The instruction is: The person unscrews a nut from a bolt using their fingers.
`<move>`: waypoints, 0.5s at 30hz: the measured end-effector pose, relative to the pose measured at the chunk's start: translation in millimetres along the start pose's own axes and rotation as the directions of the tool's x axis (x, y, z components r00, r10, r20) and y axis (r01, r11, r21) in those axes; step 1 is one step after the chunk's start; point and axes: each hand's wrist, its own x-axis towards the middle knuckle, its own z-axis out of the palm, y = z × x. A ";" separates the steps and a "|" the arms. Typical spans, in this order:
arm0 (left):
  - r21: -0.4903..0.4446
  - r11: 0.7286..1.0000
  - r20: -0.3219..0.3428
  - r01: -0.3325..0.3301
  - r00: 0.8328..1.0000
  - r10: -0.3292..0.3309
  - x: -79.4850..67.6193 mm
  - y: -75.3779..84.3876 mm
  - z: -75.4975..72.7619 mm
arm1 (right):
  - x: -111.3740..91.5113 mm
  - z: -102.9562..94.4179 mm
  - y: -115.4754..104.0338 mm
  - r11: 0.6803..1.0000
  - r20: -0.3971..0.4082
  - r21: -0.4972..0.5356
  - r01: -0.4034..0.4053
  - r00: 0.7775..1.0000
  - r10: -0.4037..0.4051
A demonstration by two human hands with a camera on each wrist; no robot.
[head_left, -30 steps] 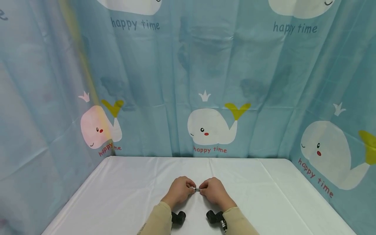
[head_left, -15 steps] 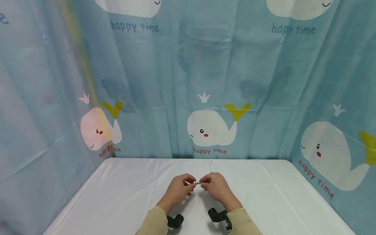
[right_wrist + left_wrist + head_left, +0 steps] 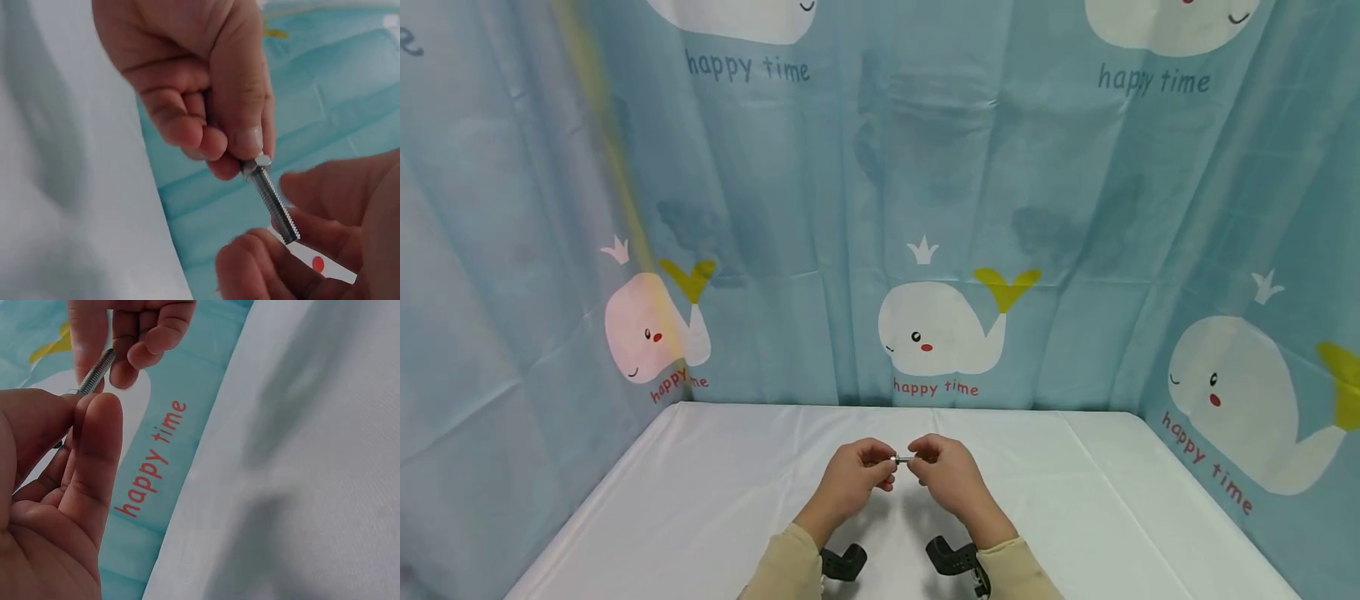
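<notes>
Near the middle of the table in the head view, my left hand pinches a small silver bolt between thumb and index finger. Its threaded shank points toward my right hand. A six-sided piece sits right at the left fingertips in the right wrist view; whether it is the bolt's head or a nut I cannot tell. The right thumb and fingers spread around the free end, and a gap shows between that thumb and the thread. In the left wrist view, the left thumb and finger partly cover the bolt.
A white cloth covers the table. Behind it and along both sides hangs a blue curtain with whale prints. Black camera mounts are strapped at both wrists, below beige sleeves. Shadows of the hands fall on the cloth.
Both hands have risen a little and moved away from the body, carrying the bolt. The right fingers have spread somewhat, while the left keeps its pinch.
</notes>
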 end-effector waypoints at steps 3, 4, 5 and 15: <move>-0.023 1.000 -0.007 0.001 1.000 -0.001 -0.8 0.5 -3.0 | 0.5 3.7 -2.5 0.993 0.012 0.114 -0.017 1.000 0.016; -0.027 1.000 -0.007 -0.003 1.000 0.003 -1.1 0.8 -3.7 | 0.9 4.5 -2.4 0.989 0.022 0.143 -0.026 1.000 0.023; -0.032 0.999 -0.007 0.003 1.000 -0.003 -1.2 1.2 -4.3 | 1.2 4.7 -2.5 0.985 0.031 0.170 -0.032 0.999 0.027; -0.028 0.999 0.026 -0.018 0.999 0.019 -2.1 9.8 -1.4 | 1.7 -2.6 -1.7 0.946 0.109 0.312 -0.086 0.993 0.055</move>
